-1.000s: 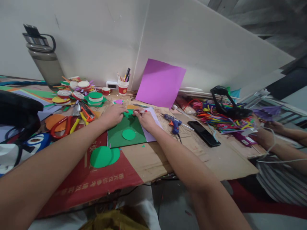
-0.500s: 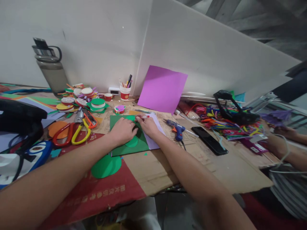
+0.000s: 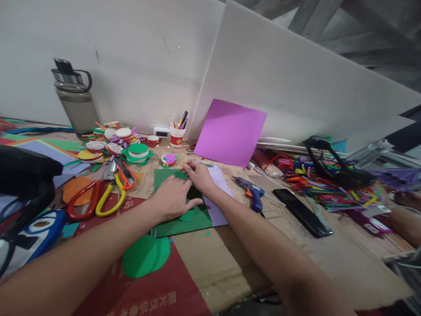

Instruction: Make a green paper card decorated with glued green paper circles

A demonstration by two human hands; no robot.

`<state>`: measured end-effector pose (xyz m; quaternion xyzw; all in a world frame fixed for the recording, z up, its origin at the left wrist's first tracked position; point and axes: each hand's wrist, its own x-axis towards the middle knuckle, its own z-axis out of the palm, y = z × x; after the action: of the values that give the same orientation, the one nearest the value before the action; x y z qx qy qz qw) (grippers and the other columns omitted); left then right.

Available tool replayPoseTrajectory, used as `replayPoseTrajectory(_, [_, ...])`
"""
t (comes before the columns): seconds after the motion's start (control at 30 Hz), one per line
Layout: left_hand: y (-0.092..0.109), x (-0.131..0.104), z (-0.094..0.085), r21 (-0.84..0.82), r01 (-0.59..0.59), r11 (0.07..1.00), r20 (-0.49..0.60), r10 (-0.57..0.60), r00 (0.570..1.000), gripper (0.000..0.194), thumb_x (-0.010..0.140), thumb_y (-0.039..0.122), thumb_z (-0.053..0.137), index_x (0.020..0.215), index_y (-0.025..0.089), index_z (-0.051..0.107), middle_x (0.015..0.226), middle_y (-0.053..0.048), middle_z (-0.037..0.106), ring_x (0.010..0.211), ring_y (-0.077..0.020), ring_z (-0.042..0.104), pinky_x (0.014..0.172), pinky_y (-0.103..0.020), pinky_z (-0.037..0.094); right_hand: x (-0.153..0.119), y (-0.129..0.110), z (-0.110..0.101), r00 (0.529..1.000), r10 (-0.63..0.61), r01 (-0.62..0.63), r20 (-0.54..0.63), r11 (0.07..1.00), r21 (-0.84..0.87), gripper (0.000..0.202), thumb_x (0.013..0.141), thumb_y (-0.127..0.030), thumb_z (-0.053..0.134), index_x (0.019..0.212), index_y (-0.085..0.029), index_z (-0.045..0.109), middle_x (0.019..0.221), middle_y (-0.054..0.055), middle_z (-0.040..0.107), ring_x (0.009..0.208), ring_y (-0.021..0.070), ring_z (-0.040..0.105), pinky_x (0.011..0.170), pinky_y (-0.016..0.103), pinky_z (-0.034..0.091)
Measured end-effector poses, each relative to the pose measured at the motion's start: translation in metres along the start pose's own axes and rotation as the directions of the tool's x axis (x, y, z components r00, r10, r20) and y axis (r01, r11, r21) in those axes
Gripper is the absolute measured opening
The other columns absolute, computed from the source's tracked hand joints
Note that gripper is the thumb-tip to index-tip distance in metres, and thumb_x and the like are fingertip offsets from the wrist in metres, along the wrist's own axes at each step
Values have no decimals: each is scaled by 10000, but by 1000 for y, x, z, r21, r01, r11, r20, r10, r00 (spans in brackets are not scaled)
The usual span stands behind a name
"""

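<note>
My left hand [image 3: 174, 196] lies flat on a dark green sheet [image 3: 197, 224], fingers stretched and thumb out to the right. Beneath it, part of a lighter green paper piece [image 3: 188, 214] shows; the hand hides the rest. My right hand [image 3: 201, 177] pinches a slim pen [image 3: 196, 161] with a pale barrel and a red tip, close to the sheet's upper edge. A lavender sheet [image 3: 222, 193] sticks out from under the green one on the right. Nearer to me, a bright green rounded cut-out [image 3: 146, 256] rests on the red part of the cardboard.
Left are red-and-yellow-handled snips [image 3: 110, 193], an orange cutter [image 3: 126, 174] and decorated paper discs [image 3: 123, 134]. A bottle [image 3: 77, 107] stands behind. To the right lie a blue glue gun [image 3: 253, 193], a phone [image 3: 302, 213] and pipe cleaners [image 3: 315, 184]. Another person's arm [image 3: 403, 221] is far right.
The view has shifted slightly, so things appear a little lower. My right hand has turned, and the pen's red end now points left and down. My left hand stays on the green sheet.
</note>
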<state>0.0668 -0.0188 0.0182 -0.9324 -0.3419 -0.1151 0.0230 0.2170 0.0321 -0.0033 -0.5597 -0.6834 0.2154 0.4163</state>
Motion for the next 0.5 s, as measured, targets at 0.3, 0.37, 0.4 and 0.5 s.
replayPoseTrajectory(0.3, [-4,-10,2,-68,-37,997,22,38,999,644,863,695,366,1122,142,571,1144,-169,655,1095,-327,577,933,-481,374,3,-1,0,999,-40,41,17,998,-40,153,919,-262,491,838,-174,587,727,25,682,700,141,653,702,247,473])
replayPoseTrajectory(0.37, [-4,-9,2,-64,-37,997,29,39,999,652,864,698,358,1120,138,571,1138,-171,656,1088,-327,578,926,-481,374,2,-2,0,999,-52,53,18,997,-58,151,922,-266,488,854,-176,588,733,29,684,712,149,654,709,254,472])
replayPoseTrajectory(0.4, [-3,-9,2,-61,-37,997,32,39,999,657,864,702,351,1117,137,572,1135,-173,657,1086,-328,578,924,-482,373,2,-2,1,998,-55,57,18,996,-65,152,923,-267,485,856,-178,589,735,30,685,715,152,654,711,257,472])
replayPoseTrajectory(0.5, [-3,-8,2,-53,-35,998,39,38,999,664,865,706,335,1120,142,574,1142,-174,655,1088,-330,578,926,-486,367,1,-3,1,998,-61,63,19,994,-85,154,924,-271,481,858,-184,590,742,31,686,720,158,652,713,263,469])
